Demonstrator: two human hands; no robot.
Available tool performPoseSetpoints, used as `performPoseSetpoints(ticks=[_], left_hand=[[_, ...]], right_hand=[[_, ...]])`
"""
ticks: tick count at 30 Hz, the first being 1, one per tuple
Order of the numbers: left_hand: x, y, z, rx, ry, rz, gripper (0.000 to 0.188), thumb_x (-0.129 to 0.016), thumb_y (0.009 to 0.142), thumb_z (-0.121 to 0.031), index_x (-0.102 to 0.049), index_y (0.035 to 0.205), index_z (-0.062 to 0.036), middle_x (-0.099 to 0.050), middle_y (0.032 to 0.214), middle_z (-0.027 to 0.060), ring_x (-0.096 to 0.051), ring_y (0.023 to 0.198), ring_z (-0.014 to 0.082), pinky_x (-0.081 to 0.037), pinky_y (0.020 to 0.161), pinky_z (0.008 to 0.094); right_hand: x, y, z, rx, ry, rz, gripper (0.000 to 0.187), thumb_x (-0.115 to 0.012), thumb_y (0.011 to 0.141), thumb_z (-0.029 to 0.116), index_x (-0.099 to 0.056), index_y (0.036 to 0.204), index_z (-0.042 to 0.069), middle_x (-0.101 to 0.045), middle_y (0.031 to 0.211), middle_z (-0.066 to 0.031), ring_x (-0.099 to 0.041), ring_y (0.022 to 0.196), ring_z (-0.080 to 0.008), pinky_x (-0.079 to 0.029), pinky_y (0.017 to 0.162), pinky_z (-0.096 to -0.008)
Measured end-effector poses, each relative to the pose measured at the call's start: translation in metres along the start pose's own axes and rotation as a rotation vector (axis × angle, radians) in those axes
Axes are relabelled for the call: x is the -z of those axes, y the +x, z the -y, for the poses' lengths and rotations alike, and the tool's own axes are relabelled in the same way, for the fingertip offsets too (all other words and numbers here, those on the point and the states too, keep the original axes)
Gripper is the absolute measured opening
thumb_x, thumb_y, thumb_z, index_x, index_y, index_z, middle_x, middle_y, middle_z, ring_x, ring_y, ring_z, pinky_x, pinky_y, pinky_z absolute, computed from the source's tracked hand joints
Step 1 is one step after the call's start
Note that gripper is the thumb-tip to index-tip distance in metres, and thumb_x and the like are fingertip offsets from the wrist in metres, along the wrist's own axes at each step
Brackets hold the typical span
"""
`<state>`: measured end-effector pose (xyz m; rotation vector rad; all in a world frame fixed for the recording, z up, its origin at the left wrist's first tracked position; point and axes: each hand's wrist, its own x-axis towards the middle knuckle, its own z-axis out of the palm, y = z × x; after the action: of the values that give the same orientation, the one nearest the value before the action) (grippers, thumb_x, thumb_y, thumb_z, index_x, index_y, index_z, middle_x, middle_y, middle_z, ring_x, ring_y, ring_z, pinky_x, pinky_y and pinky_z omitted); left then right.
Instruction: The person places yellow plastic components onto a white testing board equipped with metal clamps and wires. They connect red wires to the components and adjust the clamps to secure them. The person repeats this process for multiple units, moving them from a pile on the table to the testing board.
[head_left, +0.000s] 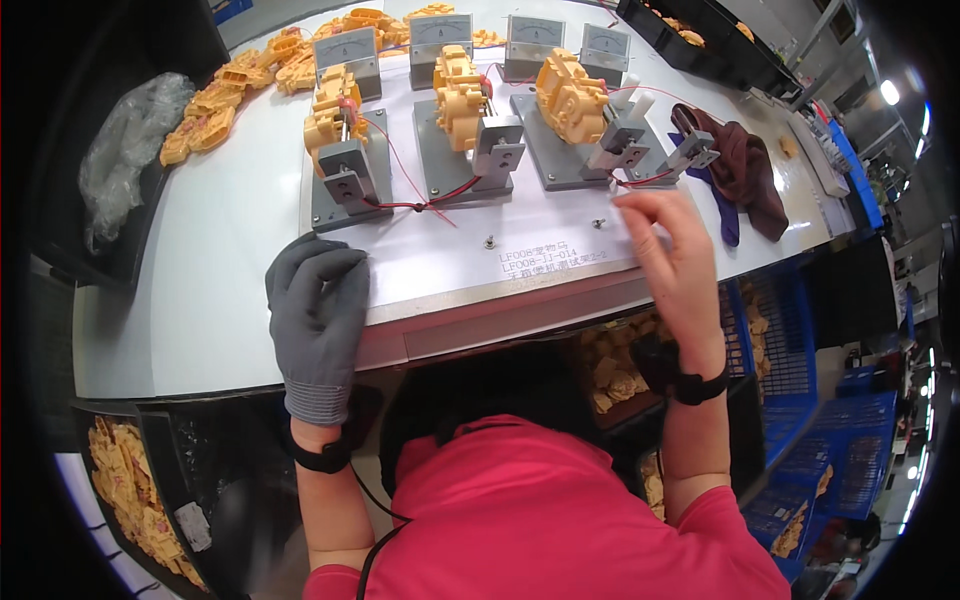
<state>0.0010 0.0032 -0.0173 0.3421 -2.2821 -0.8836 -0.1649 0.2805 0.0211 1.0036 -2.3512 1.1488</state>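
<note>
The left hand (pixel 318 305) had curled fingers, contents hidden; the right hand (pixel 684 258) had slightly parted fingers near a metal fitting (pixel 598 223).

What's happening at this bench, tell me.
A person in a pink shirt is at a white workbench. Three yellow plastic housings sit on grey metal fixtures, with analog meters behind. The gloved left hand is at the bench's front, before the leftmost fixture. The bare right hand is by a red wire near the rightmost housing; whether it touches the wire is unclear.
</note>
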Motion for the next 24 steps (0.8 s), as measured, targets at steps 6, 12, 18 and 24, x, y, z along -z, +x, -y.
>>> performPoseSetpoints(ticks=[6,12,18,24], left_hand=[[-0.002,0.001,0.0,0.036,-0.069,0.006,0.011,-0.065,0.089,-0.002,-0.066,0.1,0.0011,-0.059,0.114,0.0105,-0.055,0.114,0.0226,-0.046,0.096,0.0335],[-0.002,0.004,-0.009,0.073,-0.053,-0.039,0.013,-0.072,0.082,-0.003,-0.07,0.095,-0.0031,-0.064,0.104,0.0086,-0.055,0.111,0.0268,-0.045,0.096,0.0381],[0.002,0.005,-0.009,0.075,-0.003,-0.008,0.015,-0.073,0.081,-0.002,-0.07,0.096,-0.0029,-0.063,0.105,0.0091,-0.055,0.111,0.0273,-0.045,0.096,0.0381],[-0.001,0.006,-0.013,0.113,-0.046,-0.002,0.017,-0.072,0.081,0.002,-0.069,0.097,-0.0015,-0.061,0.108,0.0104,-0.056,0.11,0.0265,-0.048,0.094,0.0354]], right_hand=[[-0.013,0.001,-0.004,0.009,-0.052,0.065,0.008,-0.069,0.089,0.008,-0.067,0.092,0.001,-0.063,0.084,-0.0084,-0.059,0.077,-0.0265,-0.045,0.071,-0.0368],[-0.013,0.003,0.001,-0.057,-0.05,0.07,0.008,-0.068,0.09,0.007,-0.067,0.094,0.0,-0.064,0.088,-0.0093,-0.059,0.08,-0.0255,-0.046,0.074,-0.0352],[-0.014,0.0,-0.002,-0.054,-0.051,0.089,0.008,-0.068,0.089,0.004,-0.067,0.096,0.0,-0.063,0.09,-0.0092,-0.06,0.085,-0.0243,-0.047,0.078,-0.0334],[-0.009,-0.002,-0.009,-0.002,-0.13,0.115,0.009,-0.069,0.088,0.002,-0.067,0.096,0.0,-0.063,0.09,-0.0092,-0.06,0.085,-0.023,-0.047,0.078,-0.0316]])
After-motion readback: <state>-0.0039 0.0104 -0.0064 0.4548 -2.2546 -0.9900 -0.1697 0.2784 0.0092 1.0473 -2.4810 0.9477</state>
